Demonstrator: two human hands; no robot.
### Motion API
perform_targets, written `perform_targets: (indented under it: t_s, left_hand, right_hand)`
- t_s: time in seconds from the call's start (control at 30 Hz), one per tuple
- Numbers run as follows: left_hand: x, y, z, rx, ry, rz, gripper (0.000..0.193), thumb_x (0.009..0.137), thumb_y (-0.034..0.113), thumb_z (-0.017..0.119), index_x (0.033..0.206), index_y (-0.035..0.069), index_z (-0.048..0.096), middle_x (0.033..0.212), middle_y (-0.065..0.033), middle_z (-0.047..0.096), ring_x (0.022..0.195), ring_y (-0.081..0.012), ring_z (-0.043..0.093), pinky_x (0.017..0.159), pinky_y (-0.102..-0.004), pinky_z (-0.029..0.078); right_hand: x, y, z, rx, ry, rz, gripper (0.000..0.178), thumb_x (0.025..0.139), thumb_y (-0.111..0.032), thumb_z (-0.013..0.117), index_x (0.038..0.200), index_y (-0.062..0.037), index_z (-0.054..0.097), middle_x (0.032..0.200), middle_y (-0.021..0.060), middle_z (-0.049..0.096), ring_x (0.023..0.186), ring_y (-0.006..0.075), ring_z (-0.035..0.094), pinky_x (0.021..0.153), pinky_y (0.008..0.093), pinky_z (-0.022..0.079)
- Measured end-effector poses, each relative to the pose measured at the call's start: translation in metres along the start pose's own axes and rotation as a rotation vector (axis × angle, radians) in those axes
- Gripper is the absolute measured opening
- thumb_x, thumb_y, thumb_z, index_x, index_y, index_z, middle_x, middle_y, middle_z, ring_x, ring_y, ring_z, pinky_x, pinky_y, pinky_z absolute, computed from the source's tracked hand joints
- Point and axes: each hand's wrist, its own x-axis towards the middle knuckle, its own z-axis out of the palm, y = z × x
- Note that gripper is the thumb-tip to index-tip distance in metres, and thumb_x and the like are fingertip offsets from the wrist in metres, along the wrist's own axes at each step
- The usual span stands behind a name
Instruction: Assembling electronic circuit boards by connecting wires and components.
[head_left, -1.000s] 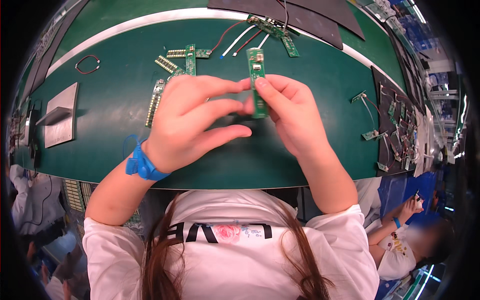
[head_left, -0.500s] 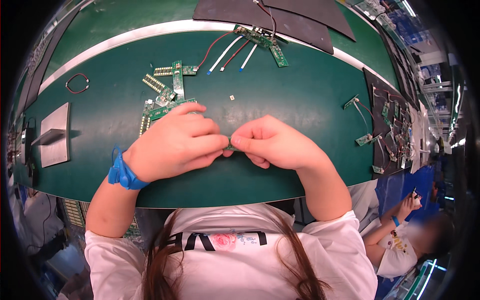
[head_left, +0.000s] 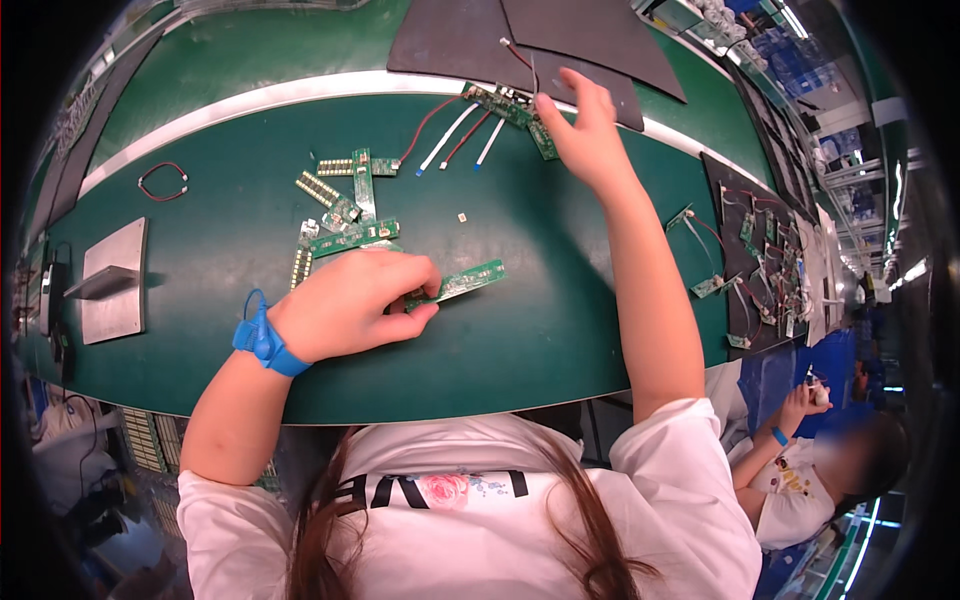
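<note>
Between the thumb and fingers of my left hand [head_left: 365, 300] is one end of a narrow green circuit board [head_left: 473, 279], its free end pointing right. A blue wrist strap [head_left: 264, 342] circles that wrist. My right hand [head_left: 585, 130] is stretched out at the far side, fingers apart, beside a bundle of circuit boards with cables [head_left: 512, 106]. White flat cables [head_left: 450, 138] and red wires run from that bundle. Just beyond my left hand lies a loose pile of green boards [head_left: 355, 238], some with rows of pale pads.
A small pale square piece [head_left: 462, 217] lies mid-table. At the left are a metal bracket [head_left: 113, 282] and a red wire loop [head_left: 163, 181]. Black mats [head_left: 590, 45] lie at the back; another, at right, carries several wired boards [head_left: 765, 255]. A co-worker [head_left: 805, 470] sits at right.
My right hand has let go of the narrow board and moved far forward to the cabled bundle. My left hand still holds the board, now with more of it showing.
</note>
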Motion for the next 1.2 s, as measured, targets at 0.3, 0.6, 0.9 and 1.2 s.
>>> perform_targets:
  t_s: [0.3,0.6,0.9,1.2]
  left_hand:
    - [-0.002,-0.003,0.004,0.021,-0.018,-0.042,0.012,0.079,0.008,0.065,0.085,0.004,0.056,0.074,-0.0088,0.057,0.064,-0.0221,0.058,0.058,-0.0331,0.047]
    - [-0.001,-0.002,0.008,-0.018,0.007,0.007,0.014,0.077,0.008,0.065,0.088,0.004,0.058,0.074,-0.0098,0.058,0.066,-0.0234,0.059,0.059,-0.0321,0.048]
    - [0.002,-0.002,0.017,-0.27,0.157,-0.136,0.015,0.078,0.003,0.067,0.091,0.002,0.058,0.084,-0.0056,0.06,0.071,-0.013,0.058,0.068,-0.0247,0.047]
    - [0.005,-0.003,0.02,-0.937,0.306,-0.391,0.026,0.087,-0.003,0.059,0.112,-0.006,0.054,0.104,-0.0131,0.061,0.091,-0.0184,0.065,0.081,-0.0264,0.052]
  right_hand:
    - [0.034,0.023,0.007,0.541,-0.259,0.066,0.027,0.094,-0.026,0.055,0.096,-0.0005,0.064,0.08,0.0029,0.064,0.084,0.0134,0.061,0.079,0.0292,0.047]
    - [-0.001,0.014,-0.08,1.14,-0.155,0.039,0.016,0.089,-0.015,0.063,0.094,0.0008,0.063,0.067,0.0032,0.059,0.059,0.0109,0.054,0.058,0.024,0.044]
    - [-0.07,-0.033,-0.06,0.902,-0.7,0.318,0.015,0.083,-0.015,0.069,0.085,-0.0016,0.063,0.065,0.0001,0.059,0.051,0.0032,0.049,0.045,0.0174,0.034]
    - [-0.103,-0.065,-0.046,0.82,-0.623,0.285,0.013,0.086,-0.011,0.065,0.086,0.0019,0.066,0.065,-0.0037,0.057,0.056,0.0016,0.047,0.051,0.018,0.035]
